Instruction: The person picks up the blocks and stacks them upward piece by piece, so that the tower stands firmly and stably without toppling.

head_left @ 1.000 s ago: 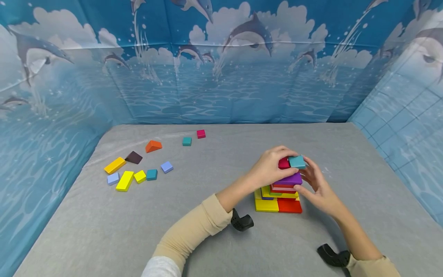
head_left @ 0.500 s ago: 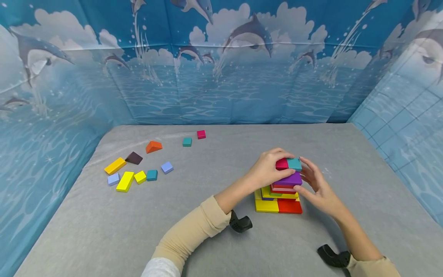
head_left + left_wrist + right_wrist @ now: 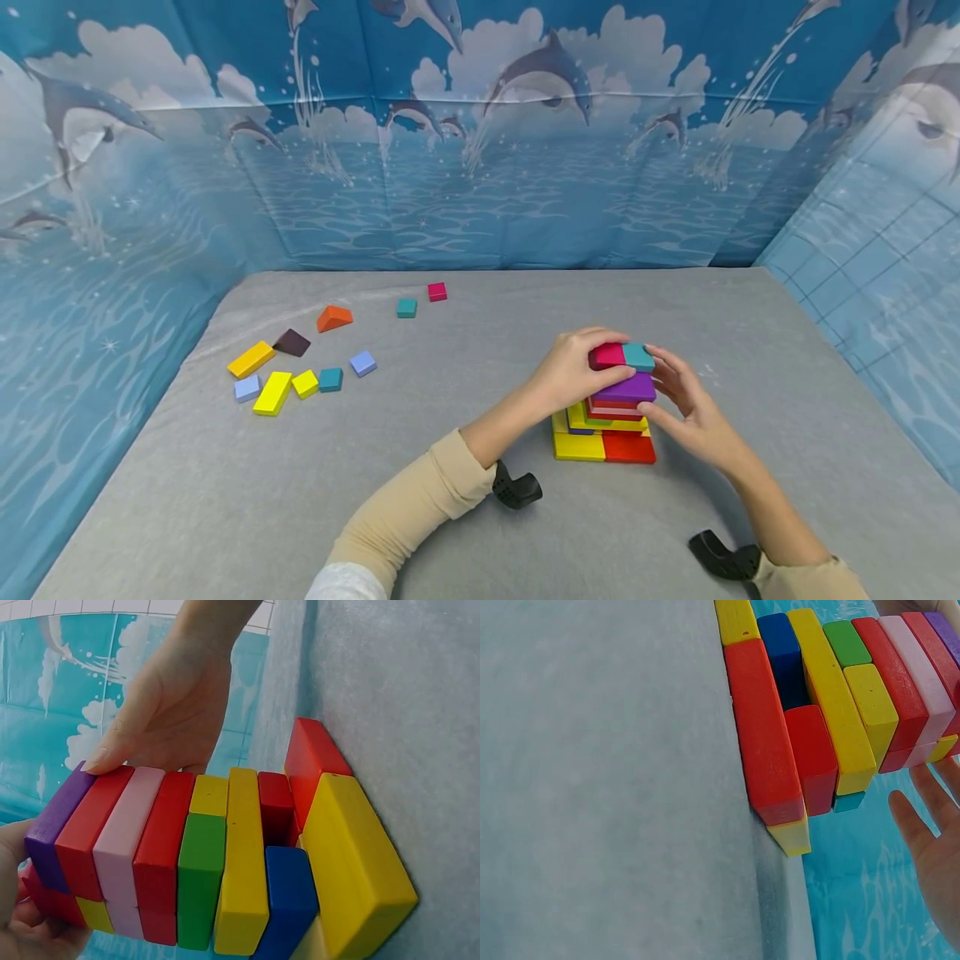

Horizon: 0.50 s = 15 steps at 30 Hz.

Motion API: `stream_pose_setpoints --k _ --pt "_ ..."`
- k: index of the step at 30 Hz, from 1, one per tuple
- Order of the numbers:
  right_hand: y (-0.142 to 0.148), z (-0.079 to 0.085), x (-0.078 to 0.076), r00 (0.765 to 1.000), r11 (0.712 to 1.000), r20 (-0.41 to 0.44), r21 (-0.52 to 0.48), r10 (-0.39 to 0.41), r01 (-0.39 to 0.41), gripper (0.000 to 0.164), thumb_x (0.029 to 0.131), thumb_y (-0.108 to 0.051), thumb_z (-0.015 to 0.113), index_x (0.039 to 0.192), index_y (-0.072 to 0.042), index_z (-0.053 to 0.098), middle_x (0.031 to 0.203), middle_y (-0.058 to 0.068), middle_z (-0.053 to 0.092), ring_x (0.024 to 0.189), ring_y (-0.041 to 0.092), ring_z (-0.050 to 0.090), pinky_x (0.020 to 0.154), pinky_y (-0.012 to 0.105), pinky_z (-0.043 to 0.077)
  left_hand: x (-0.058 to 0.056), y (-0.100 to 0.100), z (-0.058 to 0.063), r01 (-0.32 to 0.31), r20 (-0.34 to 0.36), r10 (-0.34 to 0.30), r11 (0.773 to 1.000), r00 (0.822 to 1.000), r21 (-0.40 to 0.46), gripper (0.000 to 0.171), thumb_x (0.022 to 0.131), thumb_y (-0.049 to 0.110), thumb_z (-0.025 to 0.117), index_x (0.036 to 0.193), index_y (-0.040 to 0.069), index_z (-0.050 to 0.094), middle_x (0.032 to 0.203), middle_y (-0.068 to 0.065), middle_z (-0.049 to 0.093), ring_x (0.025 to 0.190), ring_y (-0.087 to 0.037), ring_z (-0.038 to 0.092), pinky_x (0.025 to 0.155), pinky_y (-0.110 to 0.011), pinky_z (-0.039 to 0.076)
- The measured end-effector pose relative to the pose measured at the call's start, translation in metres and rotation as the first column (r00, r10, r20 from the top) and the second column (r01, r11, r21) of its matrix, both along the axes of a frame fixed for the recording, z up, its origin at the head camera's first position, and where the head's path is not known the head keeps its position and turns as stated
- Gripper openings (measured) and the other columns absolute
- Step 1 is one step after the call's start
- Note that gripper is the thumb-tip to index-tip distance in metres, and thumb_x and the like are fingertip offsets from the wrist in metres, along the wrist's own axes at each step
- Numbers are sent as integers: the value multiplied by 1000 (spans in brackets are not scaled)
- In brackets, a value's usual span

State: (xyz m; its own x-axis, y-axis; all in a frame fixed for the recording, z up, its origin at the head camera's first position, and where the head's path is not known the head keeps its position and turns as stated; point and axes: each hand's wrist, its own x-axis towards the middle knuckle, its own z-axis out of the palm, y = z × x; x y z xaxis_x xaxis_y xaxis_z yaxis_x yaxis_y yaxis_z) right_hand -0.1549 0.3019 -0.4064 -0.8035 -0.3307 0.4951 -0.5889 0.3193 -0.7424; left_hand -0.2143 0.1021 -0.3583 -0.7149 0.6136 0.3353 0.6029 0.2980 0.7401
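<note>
Left hand (image 3: 566,375), head view: thumb and fingers pinch a glossy crimson block (image 3: 608,357) by its near and far sides, at the top of a tower of coloured, box-shaped blocks (image 3: 617,410).
Teal square block (image 3: 639,357), head view: beside the crimson block, on its right; the thumb partly hides how the crimson block sits over the purple slab (image 3: 628,388).
Right hand (image 3: 688,412), head view: fingers loosely bent, not clenched, at the tower's right side; fingertips just beside the teal square block.
Tower base, head view: a flat yellow slab (image 3: 580,447) and a flat red slab (image 3: 630,449), side by side on a grey cloth-covered table (image 3: 480,533).
Loose blocks, head view: well apart to the left, among them an orange wedge (image 3: 333,319), a dark brown block (image 3: 292,342) and a bright yellow bar (image 3: 272,393).
Layers, left wrist view: below the purple slab come red, a pale pink block (image 3: 129,832), red, then a green block (image 3: 201,881) next to yellow; further down, a dark blue block (image 3: 289,896).
Right thumb, left wrist view: its tip lies at the purple slab's edge; the left hand is cropped, its grip unclear here.
Right fingers, right wrist view: spread and released, near the upper layers; cannot tell whether they touch.
</note>
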Motion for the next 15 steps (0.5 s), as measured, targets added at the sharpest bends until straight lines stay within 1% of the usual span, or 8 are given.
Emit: stream_pose_setpoints --k 2,4,7,9,10,12,13,15 --pt "0 0 0 1000 1000 2 -10 -6 6 84 70 23 61 141 3 21 141 -2 33 122 5 38 94 10 33 0 0 -1 -1 7 1 1000 1000 5 39 84 22 66 119 8 59 121 -5 58 93 -5 55 70 -5 43" --pt "0 0 1 1000 1000 5 4 -7 7 84 71 22 61 141 2 20 141 -4 32 122 4 37 94 10 33 0 0 -1 0 12 0 1000 1000 8 39 84 22 67 120 8 59 120 -5 58 93 -5 55 70 -5 43" --pt "0 0 1 1000 1000 5 18 -10 10 84 71 21 61 142 2 20 142 -5 31 122 3 37 94 9 33 -2 -2 -3 23 31 -24 999 999 26 44 83 24 68 123 10 57 122 -4 57 96 -5 53 71 -7 44" --pt "0 0 1 1000 999 12 29 -20 19 84 72 20 61 142 1 19 141 -5 31 122 3 37 94 9 32 -6 -6 -4 51 53 -54 997 997 57 50 82 25 69 127 12 54 126 -2 54 104 -5 50 79 -12 44" --pt "0 0 1 999 999 21 31 -29 29 83 72 20 61 142 0 20 141 -6 31 122 2 37 94 9 32 -9 -10 -5 63 65 -68 995 996 73 53 81 26 69 129 13 52 128 0 53 109 -6 48 84 -16 44" --pt "0 1 1 998 998 42 36 -48 46 82 74 18 61 142 0 20 139 -8 32 121 2 37 93 9 33 -18 -21 -8 72 70 -80 991 994 112 56 82 25 69 133 14 48 133 1 49 117 -8 44 93 -24 41" --pt "0 1 1 997 998 53 43 -56 54 82 74 17 61 142 -1 20 138 -10 32 121 2 37 93 9 32 -24 -28 -10 64 63 -72 989 995 132 57 82 24 68 134 14 47 133 1 48 120 -10 43 96 -28 39" --pt "0 1 1 995 997 77 54 -66 62 81 76 16 61 143 -2 19 137 -12 32 121 1 36 93 8 32 -41 -45 -16 26 38 -32 987 999 159 53 85 22 64 134 12 46 134 -2 48 122 -14 42 101 -34 35"
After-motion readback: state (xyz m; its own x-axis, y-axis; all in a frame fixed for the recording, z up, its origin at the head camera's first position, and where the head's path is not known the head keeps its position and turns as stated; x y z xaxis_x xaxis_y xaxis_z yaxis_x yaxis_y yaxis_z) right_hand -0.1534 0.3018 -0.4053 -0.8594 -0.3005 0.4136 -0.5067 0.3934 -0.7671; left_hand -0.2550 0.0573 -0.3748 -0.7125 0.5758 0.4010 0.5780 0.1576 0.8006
